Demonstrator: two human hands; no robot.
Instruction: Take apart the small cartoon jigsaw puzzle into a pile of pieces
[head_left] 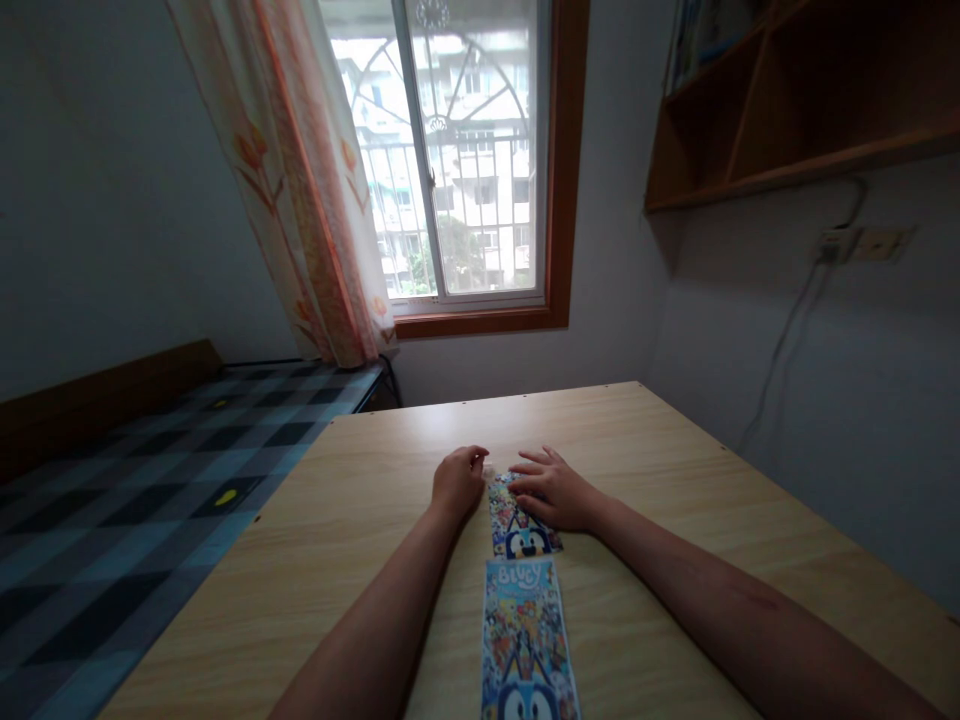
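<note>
A colourful cartoon packet (529, 640) with a blue dog and a printed title lies flat on the wooden table (360, 520), close to me. Just beyond it lies a second, smaller printed piece (517, 530) with the same dog picture. My right hand (553, 488) rests on that piece's far end with fingers curled down against it. My left hand (457, 478) sits at the piece's upper left corner, fingers pinched together at its edge; what they pinch is too small to see.
A bed with a blue checked cover (150, 500) stands left of the table. Behind are a window (457, 150) with a curtain (300, 190). A wooden wall shelf (795, 100) hangs upper right, with a socket and cable (832, 245) below it.
</note>
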